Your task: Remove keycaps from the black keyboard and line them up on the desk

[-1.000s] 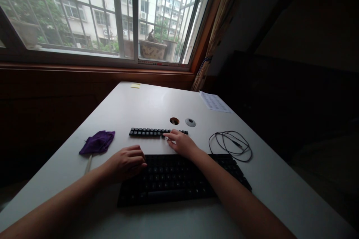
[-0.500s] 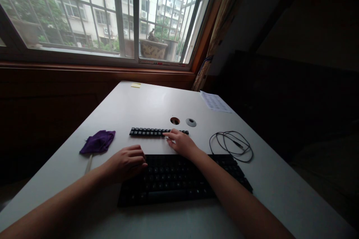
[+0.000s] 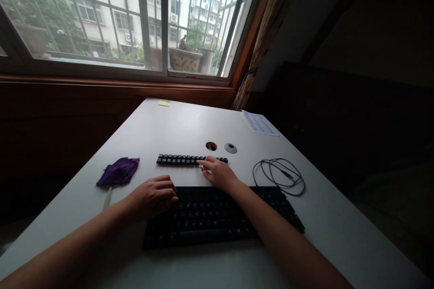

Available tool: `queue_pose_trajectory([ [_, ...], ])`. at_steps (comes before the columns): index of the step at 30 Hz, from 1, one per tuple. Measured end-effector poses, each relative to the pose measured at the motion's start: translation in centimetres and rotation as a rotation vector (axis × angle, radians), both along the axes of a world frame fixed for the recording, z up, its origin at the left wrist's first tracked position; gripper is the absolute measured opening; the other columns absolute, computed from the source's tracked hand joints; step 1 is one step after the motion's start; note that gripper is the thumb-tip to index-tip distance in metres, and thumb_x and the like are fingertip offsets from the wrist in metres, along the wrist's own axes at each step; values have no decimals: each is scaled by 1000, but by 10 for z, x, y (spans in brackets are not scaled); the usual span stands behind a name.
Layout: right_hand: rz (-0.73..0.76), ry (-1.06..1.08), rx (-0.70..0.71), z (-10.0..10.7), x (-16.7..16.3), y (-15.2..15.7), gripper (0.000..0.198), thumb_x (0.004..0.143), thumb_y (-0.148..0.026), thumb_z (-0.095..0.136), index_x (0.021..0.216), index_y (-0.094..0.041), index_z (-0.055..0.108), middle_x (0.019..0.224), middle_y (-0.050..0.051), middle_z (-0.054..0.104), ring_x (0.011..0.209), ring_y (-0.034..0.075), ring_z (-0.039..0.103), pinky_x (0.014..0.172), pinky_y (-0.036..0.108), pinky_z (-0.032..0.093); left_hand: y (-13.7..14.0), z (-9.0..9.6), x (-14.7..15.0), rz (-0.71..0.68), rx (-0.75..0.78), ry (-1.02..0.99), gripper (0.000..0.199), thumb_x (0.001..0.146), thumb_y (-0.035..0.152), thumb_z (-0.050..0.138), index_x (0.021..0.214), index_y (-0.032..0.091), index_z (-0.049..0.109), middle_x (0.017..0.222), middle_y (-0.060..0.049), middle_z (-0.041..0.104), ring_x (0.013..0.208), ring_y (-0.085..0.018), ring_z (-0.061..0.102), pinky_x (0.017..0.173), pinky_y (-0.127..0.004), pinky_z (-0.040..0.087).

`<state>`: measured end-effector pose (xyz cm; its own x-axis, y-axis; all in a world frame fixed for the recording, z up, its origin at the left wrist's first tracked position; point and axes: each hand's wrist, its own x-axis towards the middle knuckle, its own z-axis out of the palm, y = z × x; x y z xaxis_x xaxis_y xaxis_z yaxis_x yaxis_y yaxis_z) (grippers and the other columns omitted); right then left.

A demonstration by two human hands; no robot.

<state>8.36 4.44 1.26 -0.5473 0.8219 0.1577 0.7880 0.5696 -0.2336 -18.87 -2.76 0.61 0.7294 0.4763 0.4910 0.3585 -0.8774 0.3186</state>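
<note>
The black keyboard (image 3: 203, 216) lies across the near part of the white desk, with dark keys on it. My left hand (image 3: 154, 194) rests over its upper left corner, fingers curled; whatever is beneath them is hidden. Beyond the keyboard stands a double row of loose black keycaps (image 3: 176, 159). My right hand (image 3: 219, 174) reaches over the keyboard to this row, its index fingertip at the keycaps right of the middle. A small shiny metal piece (image 3: 202, 168) shows between its thumb and fingers, too small to identify.
A purple cloth (image 3: 118, 171) lies left, with a pale stick (image 3: 107, 198) below it. A coiled black cable (image 3: 281, 176) sits right. Farther back are a round desk hole (image 3: 211, 146), a grey cap (image 3: 231, 148), a printed sheet (image 3: 259, 123) and yellow sticky notes (image 3: 164, 103).
</note>
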Motion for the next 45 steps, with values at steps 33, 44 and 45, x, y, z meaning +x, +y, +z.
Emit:
queue_pose_trajectory([
  [33,-69,-165,-10,12,-24,-1,53,89,-25,51,141,-31,49,114,7,72,100,24,68,86,34,49,-1,3,1,-5,2,-15,21,98,19,50,81,17,61,77,-5,64,72,-17,56,65,-29,47],
  [44,-100,-175,-7,10,-29,-2,48,91,-29,50,139,-33,52,115,6,72,100,24,69,84,34,51,0,-1,0,-4,11,-17,20,97,19,51,81,17,62,77,-5,64,73,-17,57,66,-30,48],
  [45,-99,-173,-6,9,-29,-2,48,91,-29,51,138,-33,53,116,6,72,100,24,69,84,34,51,1,-2,0,-5,14,-20,20,97,20,50,81,17,62,77,-5,64,72,-17,56,66,-30,48],
])
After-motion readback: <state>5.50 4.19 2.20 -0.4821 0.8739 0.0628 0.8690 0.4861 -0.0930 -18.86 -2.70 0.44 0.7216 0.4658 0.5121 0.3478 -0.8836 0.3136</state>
